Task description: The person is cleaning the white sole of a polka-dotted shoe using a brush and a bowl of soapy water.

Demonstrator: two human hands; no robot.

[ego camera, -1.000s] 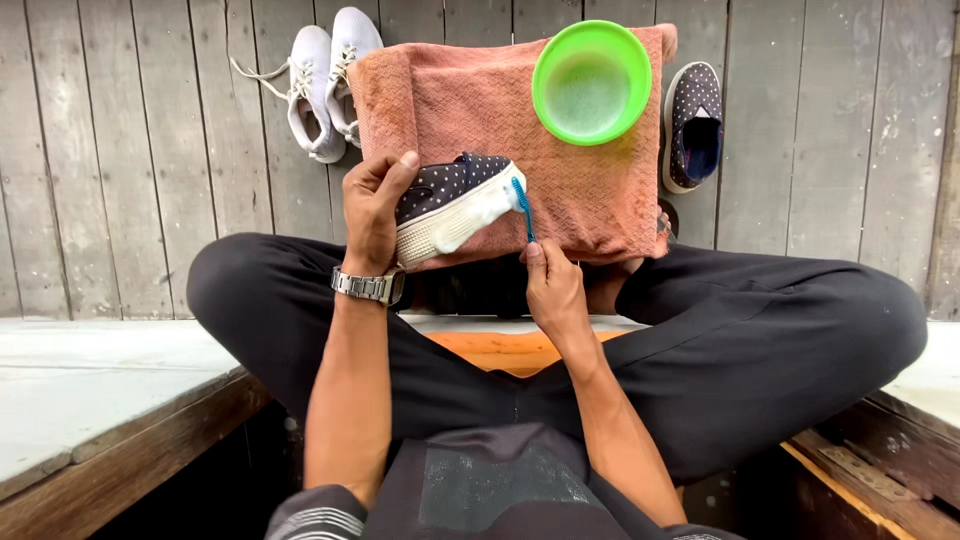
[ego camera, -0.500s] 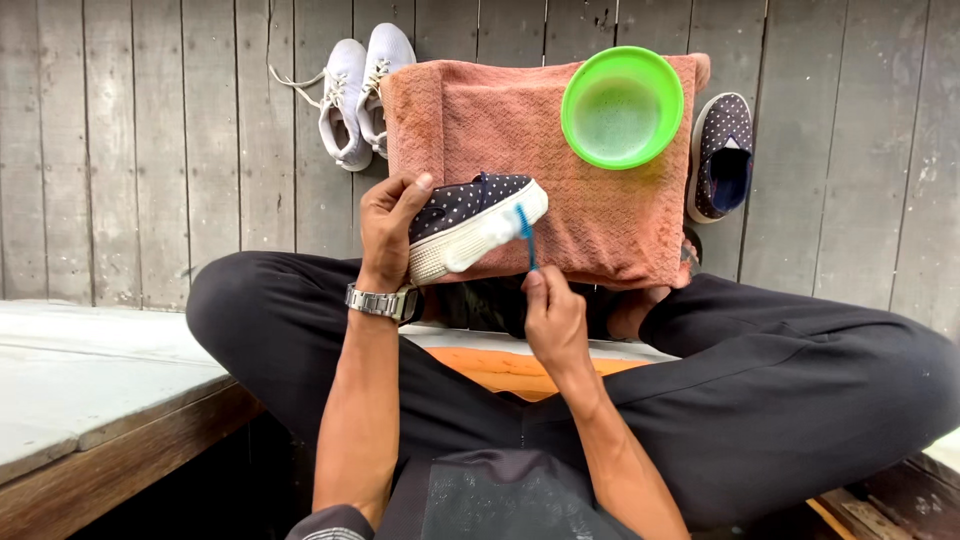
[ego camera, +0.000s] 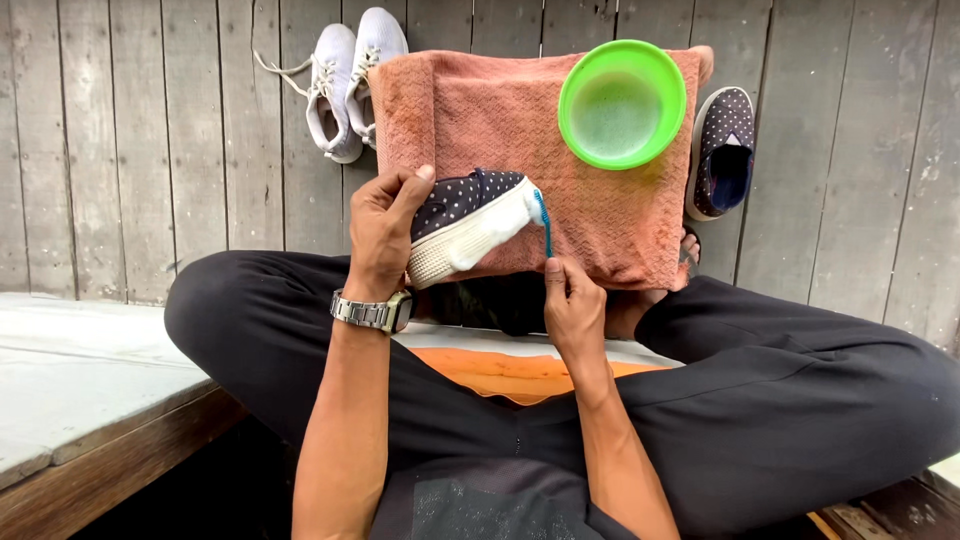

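1. Gripping the dark polka-dot slip-on shoe with its white sole (ego camera: 470,225), the left hand (ego camera: 383,232) holds it tilted above the salmon terry towel (ego camera: 470,110).
2. The right hand (ego camera: 572,305) pinches a thin blue brush (ego camera: 544,222), whose tip touches the shoe's toe (sole lathered white).
3. A round green plastic bowl (ego camera: 622,103) sits on the towel; its matching dotted shoe (ego camera: 724,150) and white lace-up sneakers (ego camera: 350,80) lie beside it on grey boards.

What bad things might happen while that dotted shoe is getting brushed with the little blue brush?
1. The green bowl sits on the pink towel close to the work; an elbow bump might tip it.
2. The left hand holds the dotted shoe in the air, so it may slip.
3. The blue brush in the right hand may flick dirty drops onto the black trousers.
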